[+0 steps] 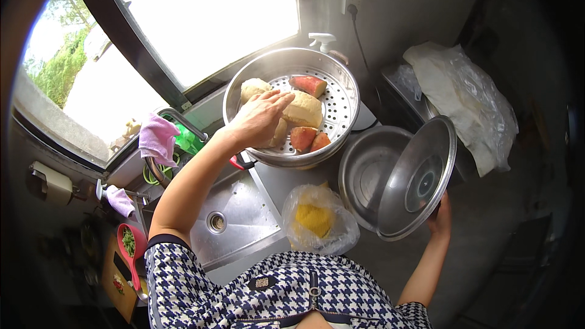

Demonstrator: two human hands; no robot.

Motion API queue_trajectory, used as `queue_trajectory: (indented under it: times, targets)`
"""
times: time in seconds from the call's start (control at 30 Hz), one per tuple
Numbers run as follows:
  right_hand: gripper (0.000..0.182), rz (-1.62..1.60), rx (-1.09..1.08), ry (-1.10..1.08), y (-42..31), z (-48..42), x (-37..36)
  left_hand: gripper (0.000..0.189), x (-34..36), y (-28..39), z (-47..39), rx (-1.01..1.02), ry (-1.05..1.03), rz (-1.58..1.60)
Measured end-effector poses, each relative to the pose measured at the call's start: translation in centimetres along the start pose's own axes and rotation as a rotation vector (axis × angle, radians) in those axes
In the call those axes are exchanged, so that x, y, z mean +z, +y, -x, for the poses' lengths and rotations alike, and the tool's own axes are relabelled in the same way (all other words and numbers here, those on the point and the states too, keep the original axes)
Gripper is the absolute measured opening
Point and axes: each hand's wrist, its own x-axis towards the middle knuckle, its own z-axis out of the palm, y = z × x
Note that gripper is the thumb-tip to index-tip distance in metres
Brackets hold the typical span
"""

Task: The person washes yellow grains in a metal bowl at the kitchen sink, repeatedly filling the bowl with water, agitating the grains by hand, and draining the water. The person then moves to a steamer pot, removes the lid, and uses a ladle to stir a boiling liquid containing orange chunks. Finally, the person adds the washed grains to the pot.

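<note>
A round stainless-steel steamer pot point(352, 96) with a perforated tray holds pale steamed buns and pieces of red-skinned sweet potato point(308, 85). My left hand point(261, 119) reaches in palm down, fingers stretched over a long bun point(303, 110); whether the fingertips touch it is hard to tell. Another bun point(254, 88) sits behind the hand, and part of one shows below it. Two cut sweet potato pieces point(302, 138) lie at the near side. On the right, my right hand point(441, 219) grips a metal pot lid point(411, 183), tilted above a steel basin point(365, 169); its fingers are mostly hidden.
A plastic bag with yellow meal point(315, 219) lies on the counter beside the steel sink point(242, 214). A purple cloth point(157, 137) hangs over the faucet. At left are a pink strainer point(129, 242) and cutting board point(114, 283). Plastic sheeting point(461, 100) lies at right.
</note>
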Motion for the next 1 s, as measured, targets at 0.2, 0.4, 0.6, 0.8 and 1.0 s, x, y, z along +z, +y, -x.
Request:
queue_trajectory:
  times: [0.2,0.4,0.6,0.8,1.0]
  targets:
    - [0.047,-0.023,0.000,0.061,0.5,0.2,0.9,0.054,3.0,-1.4,-2.2,0.084,-0.131,-0.088]
    - [0.049,-0.022,-0.010,0.025,0.2,0.2,0.4,0.038,-6.5,-0.4,-1.5,0.024,0.100,-0.281]
    - [0.048,0.059,-0.062,0.016,-2.1,0.0,2.0,0.044,-19.8,2.7,10.1,0.088,0.998,-0.334]
    - [0.044,0.220,-0.110,-0.082,-4.9,-1.4,4.5,0.043,-7.4,3.5,19.9,-0.319,0.921,0.598]
    - [0.045,0.514,-0.212,-0.072,-7.7,-4.1,6.1,0.031,0.1,5.2,23.5,-0.672,0.792,0.930]
